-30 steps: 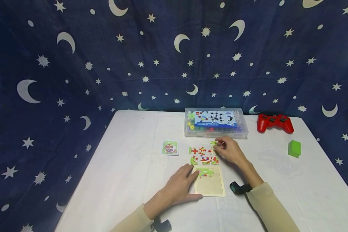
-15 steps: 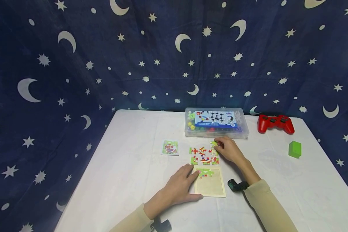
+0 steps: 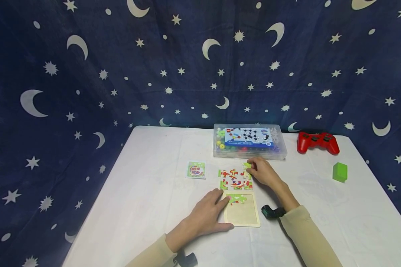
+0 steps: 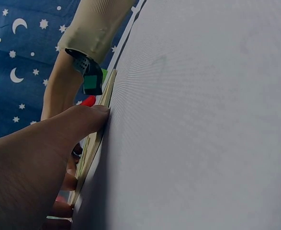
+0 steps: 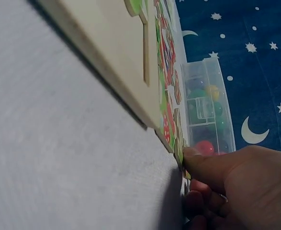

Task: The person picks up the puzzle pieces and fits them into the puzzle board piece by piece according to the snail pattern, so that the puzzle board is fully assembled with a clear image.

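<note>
A shallow wooden puzzle tray (image 3: 242, 218) lies flat on the white table, with joined green puzzle pieces (image 3: 239, 198) at its upper left. My left hand (image 3: 205, 213) rests along the tray's left side, index finger over the placed pieces and thumb at the near edge. Beyond the tray, several loose red, white and green pieces (image 3: 234, 183) lie in rows. At their upper right, my right hand (image 3: 264, 172) pinches a green puzzle piece (image 3: 245, 166) between thumb and fingers. In the right wrist view the thumb (image 5: 197, 160) covers that piece's end, low beside the other pieces.
A clear plastic molecular model kit box (image 3: 248, 152) stands just behind the loose pieces. Left of them lies a small stack with a colourful picture on top (image 3: 196, 170). A red game controller (image 3: 317, 142) and a green block (image 3: 339, 172) are at the right.
The right hand has closed in slightly on the green puzzle piece at the upper right, and its forearm has shifted a little left. The left hand and tray stay put.
</note>
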The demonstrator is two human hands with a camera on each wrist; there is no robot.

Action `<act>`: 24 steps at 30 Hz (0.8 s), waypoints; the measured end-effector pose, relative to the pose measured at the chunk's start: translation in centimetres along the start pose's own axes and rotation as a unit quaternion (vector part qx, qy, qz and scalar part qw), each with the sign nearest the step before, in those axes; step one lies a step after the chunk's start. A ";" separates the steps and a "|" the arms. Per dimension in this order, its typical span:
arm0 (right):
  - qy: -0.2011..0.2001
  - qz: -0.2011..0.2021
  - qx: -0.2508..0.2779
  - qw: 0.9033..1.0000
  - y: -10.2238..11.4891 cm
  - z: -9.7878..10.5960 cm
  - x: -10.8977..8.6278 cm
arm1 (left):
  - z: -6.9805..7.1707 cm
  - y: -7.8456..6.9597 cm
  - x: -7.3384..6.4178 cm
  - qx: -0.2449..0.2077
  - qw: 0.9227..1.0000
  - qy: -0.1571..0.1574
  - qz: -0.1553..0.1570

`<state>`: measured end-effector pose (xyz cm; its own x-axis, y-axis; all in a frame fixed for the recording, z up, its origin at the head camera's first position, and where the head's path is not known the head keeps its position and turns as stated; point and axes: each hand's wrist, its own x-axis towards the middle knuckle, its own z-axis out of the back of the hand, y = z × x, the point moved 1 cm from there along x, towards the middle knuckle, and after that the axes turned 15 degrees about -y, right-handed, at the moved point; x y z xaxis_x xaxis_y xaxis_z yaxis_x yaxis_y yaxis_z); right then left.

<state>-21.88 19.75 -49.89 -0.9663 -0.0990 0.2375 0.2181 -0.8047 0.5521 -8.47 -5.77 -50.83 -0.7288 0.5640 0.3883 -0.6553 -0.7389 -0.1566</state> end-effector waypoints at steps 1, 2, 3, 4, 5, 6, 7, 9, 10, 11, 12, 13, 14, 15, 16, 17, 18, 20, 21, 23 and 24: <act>0.001 -0.003 0.001 1.000 0.1 0.0 0.0 | 0.0 0.0 0.0 0.000 1.000 -0.001 -0.001; 0.002 -0.005 0.002 1.000 0.1 0.0 0.0 | 0.0 0.0 0.0 0.001 1.000 -0.001 -0.001; 0.002 -0.008 0.002 1.000 0.2 0.0 -0.1 | 0.0 0.0 0.0 0.001 1.000 -0.002 -0.001; 0.002 -0.012 0.003 1.000 0.2 0.0 -0.1 | 0.1 0.0 0.0 0.001 1.000 -0.003 -0.002; 0.001 -0.016 0.004 1.000 0.2 -0.1 -0.2 | 0.1 0.0 0.0 0.001 1.000 -0.005 -0.002; -0.001 -0.019 0.005 1.000 0.3 -0.1 -0.2 | 0.1 0.0 0.0 0.001 1.000 -0.006 -0.003; -0.004 -0.020 0.006 1.000 0.3 -0.1 -0.3 | 0.1 0.0 0.0 0.001 1.000 -0.007 -0.003; -0.011 -0.025 0.009 1.000 0.4 -0.1 -0.4 | 0.1 0.0 0.0 0.003 1.000 -0.008 -0.004; -0.016 -0.027 0.013 0.999 0.4 -0.1 -0.5 | 0.1 0.0 0.0 0.004 1.000 -0.008 -0.004; -0.022 -0.028 0.016 0.999 0.5 -0.2 -0.5 | 0.1 0.0 0.0 0.005 1.000 -0.009 -0.005; -0.028 -0.030 0.021 0.999 0.5 -0.2 -0.6 | 0.1 0.0 0.0 0.005 1.000 -0.010 -0.005; -0.033 -0.031 0.025 0.999 0.5 -0.2 -0.6 | 0.1 -0.1 0.0 0.007 1.000 -0.011 -0.006; -0.038 -0.035 0.032 0.998 0.5 -0.2 -0.7 | 0.1 0.0 0.0 0.008 1.000 -0.012 -0.006; -0.044 -0.036 0.036 0.998 0.5 -0.2 -0.8 | 0.1 0.0 0.0 0.010 1.000 -0.014 -0.007; -0.049 -0.039 0.043 0.997 0.4 -0.2 -0.8 | 0.1 0.0 0.0 0.011 1.000 -0.015 -0.008; -0.054 -0.041 0.046 0.997 0.4 -0.2 -0.8 | 0.1 0.0 0.0 0.012 1.000 -0.016 -0.008; -0.060 -0.043 0.050 0.996 0.4 -0.2 -0.9 | 0.1 0.0 0.0 0.013 1.000 -0.016 -0.008; -0.070 -0.048 0.054 0.995 0.3 -0.2 -1.0 | 0.0 0.0 -0.1 0.014 1.000 -0.016 -0.008; -0.076 -0.051 0.055 0.994 0.2 -0.2 -1.0 | 0.0 0.0 -0.1 0.013 1.000 -0.015 -0.008; -0.084 -0.055 0.056 0.993 0.1 -0.2 -1.1 | 0.1 0.0 0.0 0.012 1.000 -0.013 -0.007; -0.087 -0.057 0.056 0.993 0.1 -0.2 -1.1 | 0.1 0.0 0.0 0.012 1.000 -0.013 -0.007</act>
<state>-20.77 19.67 -50.24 -0.9498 0.0997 0.2966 0.1312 -0.7337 0.6667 -8.42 -5.80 -50.74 -0.7145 0.5640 0.4140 -0.6597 -0.7402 -0.1302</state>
